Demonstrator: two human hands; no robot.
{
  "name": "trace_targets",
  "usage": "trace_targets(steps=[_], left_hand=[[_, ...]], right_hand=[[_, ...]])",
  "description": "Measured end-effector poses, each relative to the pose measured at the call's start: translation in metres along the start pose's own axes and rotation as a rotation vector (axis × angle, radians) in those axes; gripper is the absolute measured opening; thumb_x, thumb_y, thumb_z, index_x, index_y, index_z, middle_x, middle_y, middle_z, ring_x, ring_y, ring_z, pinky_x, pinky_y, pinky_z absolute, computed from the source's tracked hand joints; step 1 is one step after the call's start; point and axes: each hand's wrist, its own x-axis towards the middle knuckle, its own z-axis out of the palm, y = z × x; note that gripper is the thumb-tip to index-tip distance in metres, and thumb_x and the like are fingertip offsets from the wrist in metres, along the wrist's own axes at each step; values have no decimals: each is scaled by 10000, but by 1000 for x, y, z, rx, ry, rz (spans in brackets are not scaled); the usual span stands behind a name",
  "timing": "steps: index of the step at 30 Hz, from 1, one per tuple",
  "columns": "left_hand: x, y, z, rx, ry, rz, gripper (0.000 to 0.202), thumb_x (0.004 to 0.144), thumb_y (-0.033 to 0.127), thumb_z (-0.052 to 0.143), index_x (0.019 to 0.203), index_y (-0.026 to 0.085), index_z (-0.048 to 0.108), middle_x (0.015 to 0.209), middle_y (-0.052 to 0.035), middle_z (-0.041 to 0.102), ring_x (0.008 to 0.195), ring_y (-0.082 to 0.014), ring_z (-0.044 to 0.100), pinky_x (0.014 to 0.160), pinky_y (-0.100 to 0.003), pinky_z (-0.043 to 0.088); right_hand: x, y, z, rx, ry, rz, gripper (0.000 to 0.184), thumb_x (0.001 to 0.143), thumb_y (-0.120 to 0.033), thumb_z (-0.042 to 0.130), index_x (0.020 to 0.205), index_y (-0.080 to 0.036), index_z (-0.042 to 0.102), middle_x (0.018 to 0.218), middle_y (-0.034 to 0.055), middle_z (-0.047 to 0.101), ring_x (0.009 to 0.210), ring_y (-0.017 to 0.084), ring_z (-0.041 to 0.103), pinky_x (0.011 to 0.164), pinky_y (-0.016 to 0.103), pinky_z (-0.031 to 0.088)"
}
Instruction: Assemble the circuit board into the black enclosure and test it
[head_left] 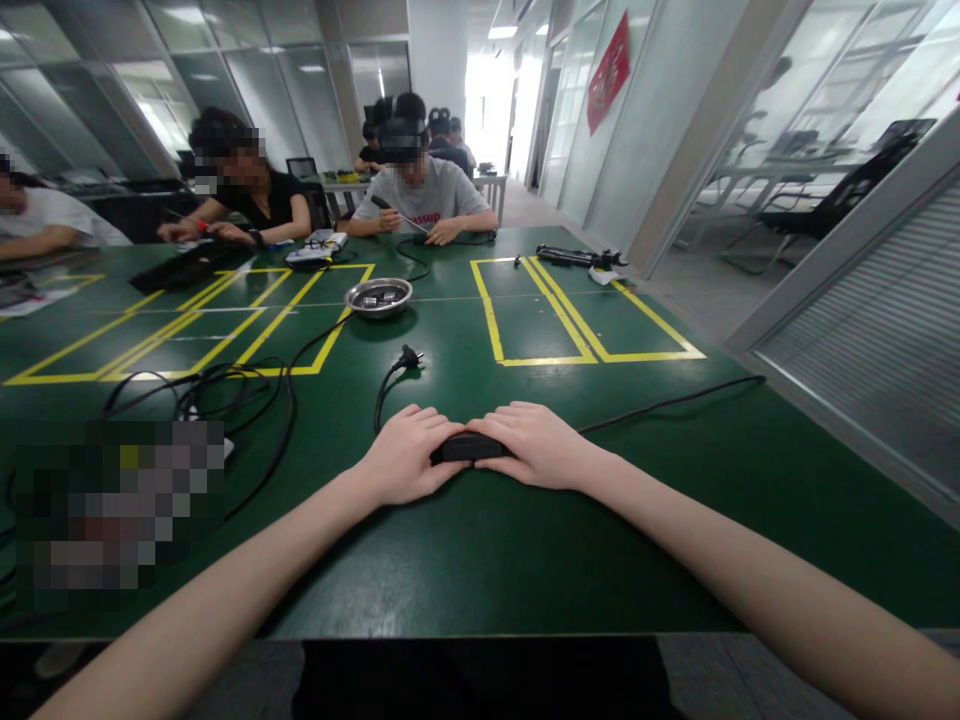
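Note:
Both of my hands grip a black power adapter (472,447) just above or on the green table; which of the two I cannot tell. My left hand (411,450) is closed round its left end, and my right hand (536,445) round its right end, so only the middle of the adapter shows. A black cord (379,395) rises beyond my left hand to a plug (409,358) lying on the table. From behind my right hand a thin black cable (667,404) stretches to the right.
A metal bowl (379,312) with small metal parts stands ahead. Coiled black cables (225,390) and a blurred-out object (124,510) lie at left. Yellow tape (547,361) marks the green table (420,570). Across it, a person (420,195) holds a screwdriver (381,202); others sit at left.

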Motion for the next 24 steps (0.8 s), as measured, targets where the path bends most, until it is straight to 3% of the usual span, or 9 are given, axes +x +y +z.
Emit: trace_targets(steps=[4,8,11,13,16,21,24], left_hand=[[0,2,-1,-7,-2,-35,374,942,456,643,1177,171,702,978,-100,755,900,-267,690,842,-389,491],[1,5,-5,-183,-6,-168,402,977,491,551,1155,168,710,1009,-95,770,889,-258,706,805,-360,506],[1,8,-9,-349,-58,-309,415,1037,475,440,1023,184,735,857,-38,761,746,-204,681,688,-303,478],[1,9,-10,-462,-71,-349,398,1010,497,507,982,177,743,791,-15,740,701,-185,655,643,-281,464],[0,8,-8,-620,-14,-347,334,940,472,648,1050,172,744,889,-19,768,757,-181,672,673,-272,501],[-3,4,-3,-445,135,-289,334,866,464,780,1044,185,737,914,-41,765,805,-198,690,754,-313,541],[-3,2,-2,-300,154,-209,332,858,466,799,1042,197,734,904,-45,754,823,-210,687,787,-334,536]], right_hand=[[-2,-1,1,-77,25,-45,376,1052,-396,530,1272,-109,632,982,141,743,864,253,697,760,362,485],[-3,2,2,-197,48,-105,398,1063,-349,497,1355,-97,592,1124,163,734,915,244,684,773,352,482],[-5,5,3,-256,75,-156,399,1071,-290,444,1405,-115,575,1200,167,719,974,245,668,797,351,489],[-6,7,4,-251,104,-162,404,1072,-261,426,1425,-130,569,1214,165,713,986,242,665,806,351,494],[-8,9,2,-197,105,-145,414,1062,-261,459,1450,-152,556,1177,147,721,942,228,681,779,336,505],[-9,9,-8,-15,26,-44,551,1002,-491,599,1449,-172,559,1174,132,732,948,237,721,734,308,524],[-9,7,-9,123,-15,90,405,998,-478,613,1255,-172,677,1025,94,762,855,224,728,717,303,511]])
